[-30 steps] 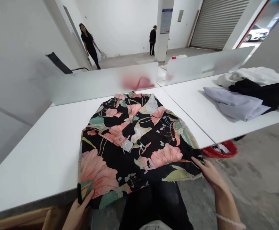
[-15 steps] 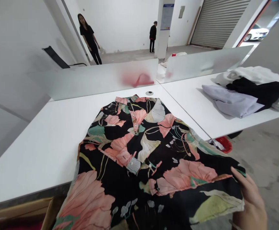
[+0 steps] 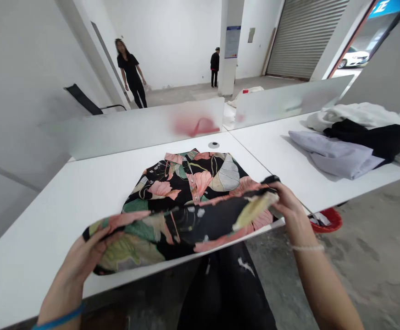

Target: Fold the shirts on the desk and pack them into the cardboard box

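A black shirt (image 3: 162,189) with pink, green and cream flowers lies on the white table, its collar toward the far side. Its lower part is folded up over the body, and this folded band is a little blurred. My left hand (image 3: 95,245) is closed on the left end of the fold, fingers partly tucked behind the cloth. At the right end, my right hand (image 3: 286,201) pinches the other corner of the fold, raised higher than the left one. The shirt's collar and button placket show above the fold.
Frosted dividers (image 3: 145,126) run along the back of the white table (image 3: 31,220). Lilac, black and white cloths (image 3: 344,153) are piled at right. A red basket (image 3: 329,222) stands below the table edge. Two people (image 3: 131,73) stand beyond the dividers.
The shirt's lower part has been folded up toward the collar. My left hand has come into view, holding the fold, and my right hand has moved up and left with its corner.
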Action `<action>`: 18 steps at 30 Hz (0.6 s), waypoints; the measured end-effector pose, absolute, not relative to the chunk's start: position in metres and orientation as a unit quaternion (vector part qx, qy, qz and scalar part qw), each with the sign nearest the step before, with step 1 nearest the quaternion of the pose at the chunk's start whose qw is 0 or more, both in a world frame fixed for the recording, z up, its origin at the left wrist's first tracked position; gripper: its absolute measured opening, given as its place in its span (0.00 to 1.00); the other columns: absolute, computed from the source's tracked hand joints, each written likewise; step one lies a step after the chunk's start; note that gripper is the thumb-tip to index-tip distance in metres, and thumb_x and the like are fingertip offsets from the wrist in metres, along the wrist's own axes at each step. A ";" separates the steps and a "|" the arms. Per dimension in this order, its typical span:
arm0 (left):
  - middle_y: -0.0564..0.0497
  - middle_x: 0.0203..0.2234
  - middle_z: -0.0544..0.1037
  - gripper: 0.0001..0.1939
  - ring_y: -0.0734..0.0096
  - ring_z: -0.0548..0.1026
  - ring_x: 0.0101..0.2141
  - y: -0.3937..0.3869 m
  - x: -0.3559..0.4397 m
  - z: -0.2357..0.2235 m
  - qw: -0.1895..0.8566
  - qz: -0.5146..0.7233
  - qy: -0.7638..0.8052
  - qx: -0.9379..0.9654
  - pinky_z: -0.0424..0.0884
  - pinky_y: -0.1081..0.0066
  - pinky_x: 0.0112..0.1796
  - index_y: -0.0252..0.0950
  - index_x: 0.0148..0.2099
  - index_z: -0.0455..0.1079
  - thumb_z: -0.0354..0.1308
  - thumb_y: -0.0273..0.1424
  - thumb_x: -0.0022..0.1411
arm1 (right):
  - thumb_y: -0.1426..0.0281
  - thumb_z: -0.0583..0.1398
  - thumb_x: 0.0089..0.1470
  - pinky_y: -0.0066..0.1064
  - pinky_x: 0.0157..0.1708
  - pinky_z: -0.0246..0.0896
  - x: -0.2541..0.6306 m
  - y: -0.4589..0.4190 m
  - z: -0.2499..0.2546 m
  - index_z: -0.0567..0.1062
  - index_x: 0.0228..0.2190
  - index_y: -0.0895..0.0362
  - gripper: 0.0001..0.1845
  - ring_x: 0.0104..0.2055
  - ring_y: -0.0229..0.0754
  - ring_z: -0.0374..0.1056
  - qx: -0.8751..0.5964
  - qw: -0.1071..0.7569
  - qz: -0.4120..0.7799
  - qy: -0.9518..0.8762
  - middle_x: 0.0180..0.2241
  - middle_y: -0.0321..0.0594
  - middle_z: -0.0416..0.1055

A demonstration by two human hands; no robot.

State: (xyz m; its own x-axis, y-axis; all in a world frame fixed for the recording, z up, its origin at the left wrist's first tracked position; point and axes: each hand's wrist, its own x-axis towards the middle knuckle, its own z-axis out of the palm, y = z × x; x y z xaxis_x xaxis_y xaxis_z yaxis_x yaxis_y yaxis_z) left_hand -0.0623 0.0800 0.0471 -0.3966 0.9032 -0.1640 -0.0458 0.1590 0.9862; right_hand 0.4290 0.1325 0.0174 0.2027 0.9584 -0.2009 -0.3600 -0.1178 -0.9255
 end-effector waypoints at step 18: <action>0.38 0.62 0.58 0.31 0.51 0.52 0.63 0.221 0.014 -0.043 -0.002 0.119 0.596 0.794 0.49 0.48 0.59 0.29 0.64 0.55 0.43 0.43 0.65 | 0.59 0.51 0.59 0.57 0.61 0.25 0.349 0.320 -0.054 0.58 0.60 0.57 0.31 0.66 0.58 0.37 -0.623 0.230 0.102 -0.740 0.64 0.50 0.48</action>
State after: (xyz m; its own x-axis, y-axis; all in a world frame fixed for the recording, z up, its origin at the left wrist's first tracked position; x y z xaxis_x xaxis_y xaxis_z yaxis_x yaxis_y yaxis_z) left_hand 0.0138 0.2213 -0.0429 0.2607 0.9462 0.1916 0.9472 -0.2891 0.1390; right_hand 0.3494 0.3200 -0.0541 -0.1169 0.9698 0.2142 0.8758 0.2023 -0.4381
